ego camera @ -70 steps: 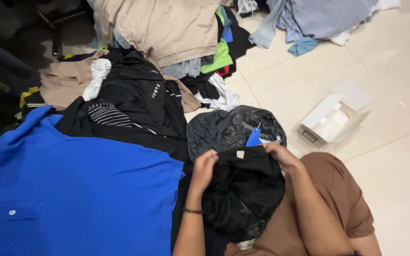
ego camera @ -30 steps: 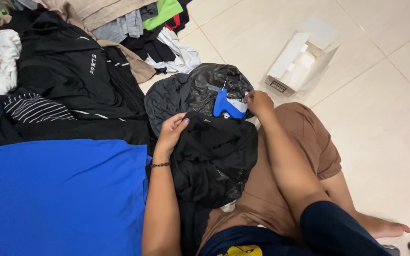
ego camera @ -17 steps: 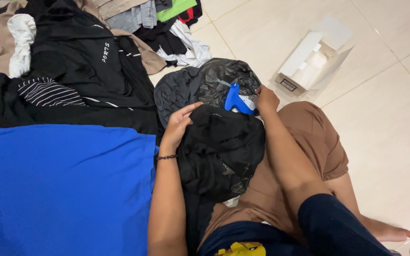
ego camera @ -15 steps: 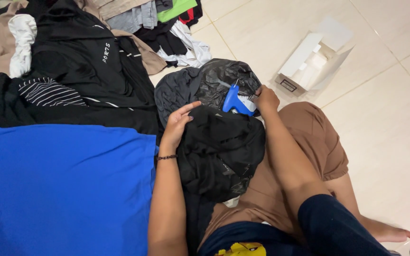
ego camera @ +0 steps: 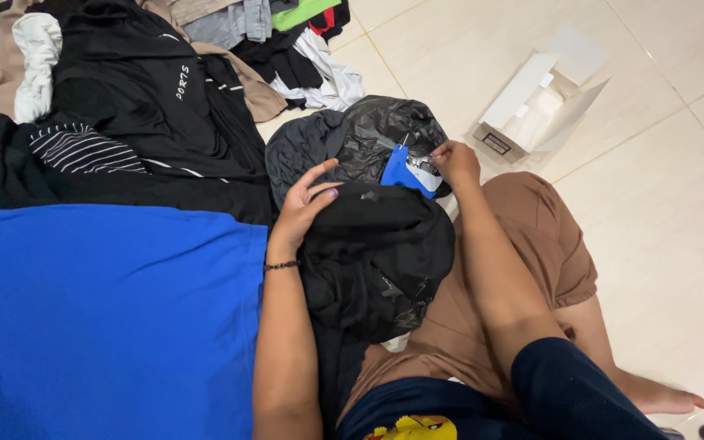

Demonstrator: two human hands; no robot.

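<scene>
The person is sitting on the tiled floor (ego camera: 662, 228). The left hand (ego camera: 303, 208) is resting flat, fingers spread and released, on the upper left edge of a black plastic-wrapped bundle (ego camera: 376, 257) that is lying in the lap, against the brown shorts (ego camera: 523, 244). A dark bead bracelet (ego camera: 281, 266) is circling the left wrist.

The right hand (ego camera: 454, 163) is pinching the edge of a small blue and white tag (ego camera: 411, 171), fingertips closed on it. The tag is a flat card, blue on the left part and white with dark print on the part nearest the fingers. It is sitting just left of the right hand, at the top rim of the bundle and touching a second grey-black crumpled plastic bag (ego camera: 352, 143) that is lying directly beyond both hands.

Beyond and to the right of the right hand, apart from it, an open white cardboard box (ego camera: 535, 106) is lying on the floor with its flaps spread; a small dark-printed label is showing on its near end.

Left of the left hand, a blue garment (ego camera: 107, 318) is lying spread flat. Beyond it, black clothing (ego camera: 148, 114) with white stripes and white lettering is lying piled, with beige, grey and green garments further off.
</scene>
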